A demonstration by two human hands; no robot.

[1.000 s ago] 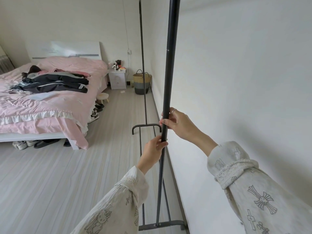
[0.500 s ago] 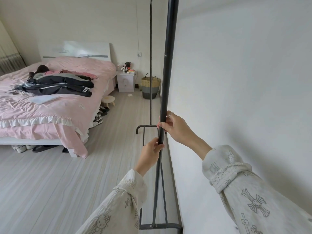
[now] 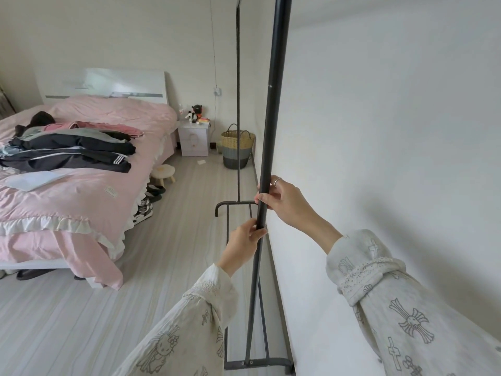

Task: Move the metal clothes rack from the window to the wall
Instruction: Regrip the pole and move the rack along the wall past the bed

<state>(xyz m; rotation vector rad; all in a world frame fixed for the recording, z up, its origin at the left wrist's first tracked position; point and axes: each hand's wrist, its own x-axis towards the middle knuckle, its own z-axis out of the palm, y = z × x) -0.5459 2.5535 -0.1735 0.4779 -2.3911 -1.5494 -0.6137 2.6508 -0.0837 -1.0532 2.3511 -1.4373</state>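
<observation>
The black metal clothes rack (image 3: 273, 104) stands lengthwise against the white wall (image 3: 379, 158) on my right. Its near upright pole rises right in front of me, and its far upright (image 3: 238, 90) stands further along the wall. The near foot bar (image 3: 257, 363) rests on the floor by the skirting. My right hand (image 3: 282, 202) grips the near pole at about waist height, a ring on one finger. Just below it, my left hand (image 3: 244, 240) holds the same pole. The rack carries no clothes.
A bed with pink bedding (image 3: 81, 185) and a pile of dark clothes (image 3: 70, 150) fills the left. Shoes (image 3: 146, 204) and a small stool (image 3: 162, 172) lie beside it. A white nightstand (image 3: 193, 139) and a woven basket (image 3: 237, 149) stand at the far wall.
The view has shifted slightly, so the bed and far wall sit further right in frame. Both hands keep their hold on the near pole, and the rack stays along the wall.
</observation>
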